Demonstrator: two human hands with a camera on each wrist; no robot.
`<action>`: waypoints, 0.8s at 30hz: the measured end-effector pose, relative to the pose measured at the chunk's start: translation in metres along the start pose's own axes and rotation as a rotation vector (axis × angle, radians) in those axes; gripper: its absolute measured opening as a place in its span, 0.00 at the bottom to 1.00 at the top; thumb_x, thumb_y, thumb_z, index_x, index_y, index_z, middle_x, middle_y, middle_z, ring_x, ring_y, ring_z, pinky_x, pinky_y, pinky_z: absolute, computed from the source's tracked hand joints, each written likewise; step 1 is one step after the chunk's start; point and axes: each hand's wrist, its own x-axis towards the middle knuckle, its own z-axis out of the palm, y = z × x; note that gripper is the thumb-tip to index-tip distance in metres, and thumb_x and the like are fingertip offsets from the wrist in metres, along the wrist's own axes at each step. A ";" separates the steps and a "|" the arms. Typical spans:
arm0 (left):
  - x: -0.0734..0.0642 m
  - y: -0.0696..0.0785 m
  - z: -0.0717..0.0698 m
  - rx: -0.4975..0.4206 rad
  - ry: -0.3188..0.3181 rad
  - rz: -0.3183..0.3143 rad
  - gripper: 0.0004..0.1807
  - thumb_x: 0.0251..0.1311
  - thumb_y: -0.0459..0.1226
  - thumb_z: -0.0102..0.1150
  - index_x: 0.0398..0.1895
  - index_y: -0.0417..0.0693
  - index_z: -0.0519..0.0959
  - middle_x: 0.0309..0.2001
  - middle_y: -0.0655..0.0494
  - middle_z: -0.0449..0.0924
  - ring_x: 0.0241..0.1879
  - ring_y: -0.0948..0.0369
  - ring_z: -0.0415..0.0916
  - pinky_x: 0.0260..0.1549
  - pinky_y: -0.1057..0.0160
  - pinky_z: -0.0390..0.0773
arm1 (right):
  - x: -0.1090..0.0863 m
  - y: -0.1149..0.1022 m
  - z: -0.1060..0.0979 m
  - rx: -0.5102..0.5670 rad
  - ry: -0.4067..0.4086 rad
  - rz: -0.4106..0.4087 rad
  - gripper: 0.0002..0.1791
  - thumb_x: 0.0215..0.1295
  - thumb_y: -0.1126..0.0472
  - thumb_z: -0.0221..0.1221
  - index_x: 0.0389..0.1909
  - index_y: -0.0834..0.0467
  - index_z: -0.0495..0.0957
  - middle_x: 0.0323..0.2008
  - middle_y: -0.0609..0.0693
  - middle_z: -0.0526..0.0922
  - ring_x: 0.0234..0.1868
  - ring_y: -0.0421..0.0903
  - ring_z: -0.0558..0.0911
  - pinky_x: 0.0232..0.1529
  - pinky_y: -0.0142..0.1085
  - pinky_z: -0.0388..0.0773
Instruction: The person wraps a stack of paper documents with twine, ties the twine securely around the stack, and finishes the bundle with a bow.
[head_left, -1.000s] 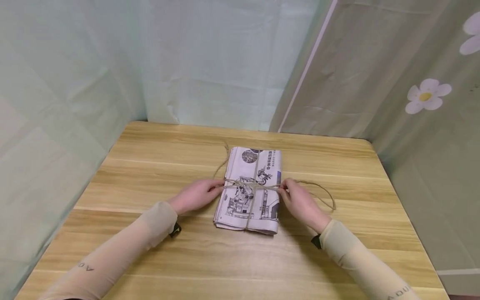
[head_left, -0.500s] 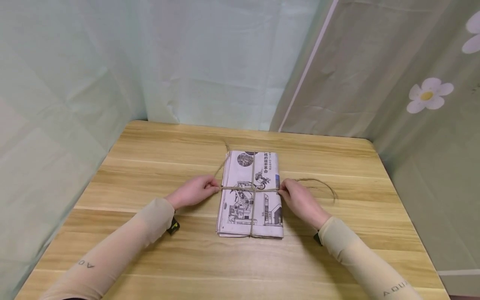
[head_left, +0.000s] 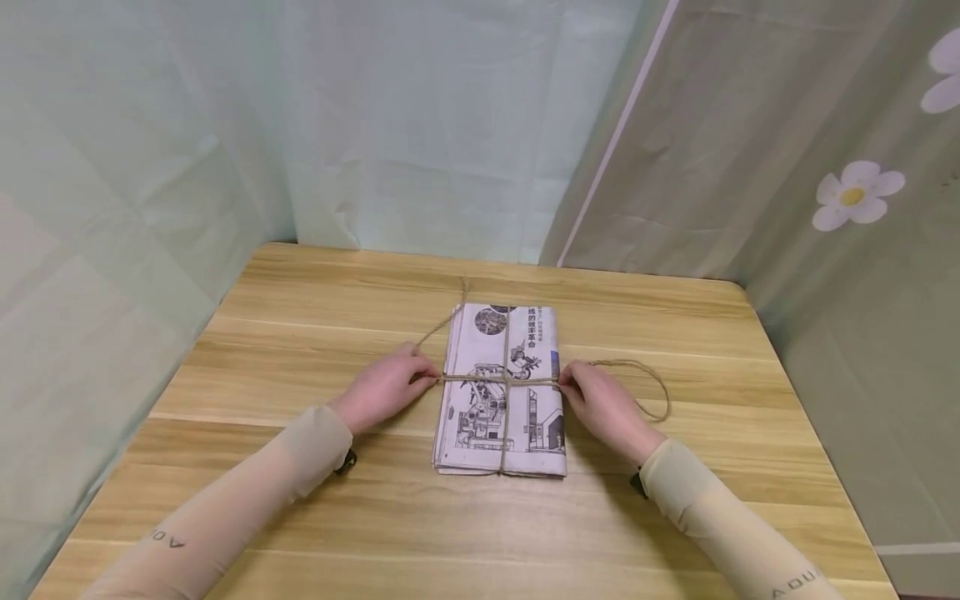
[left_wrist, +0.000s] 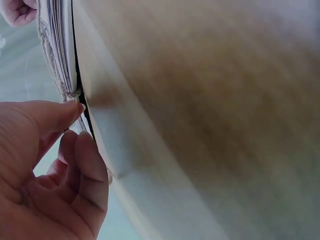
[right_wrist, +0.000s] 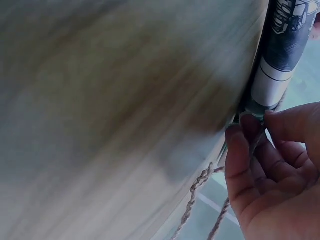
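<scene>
A folded stack of newspapers point(head_left: 468, 342) lies flat on the table, with jute twine point(head_left: 507, 429) running lengthwise and crosswise over it. The crosswise strands look straight and meet the lengthwise one near the middle. At the stack's left edge my left hand point(head_left: 384, 385) pinches the twine between thumb and fingers; a loose end rises behind it past the stack's far left corner. My right hand point(head_left: 606, 410) pinches the twine at the right edge, and a loop of twine point(right_wrist: 189, 205) trails beyond it. In the left wrist view, the thumb and fingers of my left hand point(left_wrist: 60, 160) are close to the stack's side.
The wooden table point(head_left: 315, 533) extends around the stack on all sides. Pale curtains point(head_left: 450, 125) hang behind its far edge and at the left. A darker curtain with white flowers point(head_left: 851, 197) hangs along the right.
The crosswise twine has gone from loose, spread strands to a straight line. The stack has turned slightly and slid a little toward me. My left hand has shifted slightly left.
</scene>
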 end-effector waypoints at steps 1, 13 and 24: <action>0.000 0.000 0.000 0.003 0.004 -0.008 0.09 0.68 0.39 0.65 0.48 0.52 0.87 0.44 0.57 0.77 0.42 0.59 0.78 0.44 0.54 0.81 | 0.000 0.001 0.000 -0.013 0.008 -0.010 0.05 0.71 0.65 0.62 0.45 0.56 0.80 0.41 0.49 0.84 0.44 0.48 0.83 0.49 0.46 0.82; -0.005 0.002 -0.004 -0.043 -0.022 -0.063 0.21 0.64 0.42 0.69 0.60 0.48 0.81 0.48 0.53 0.74 0.40 0.60 0.75 0.41 0.56 0.81 | -0.008 0.002 -0.005 -0.021 0.074 -0.039 0.08 0.68 0.61 0.66 0.45 0.54 0.83 0.47 0.50 0.84 0.51 0.50 0.81 0.54 0.49 0.80; -0.015 0.001 -0.027 -0.372 -0.115 -0.229 0.13 0.75 0.43 0.56 0.40 0.44 0.85 0.31 0.52 0.82 0.26 0.59 0.76 0.28 0.58 0.80 | -0.041 0.010 -0.033 0.172 0.128 0.082 0.05 0.71 0.59 0.64 0.42 0.52 0.87 0.37 0.43 0.85 0.35 0.41 0.79 0.37 0.37 0.76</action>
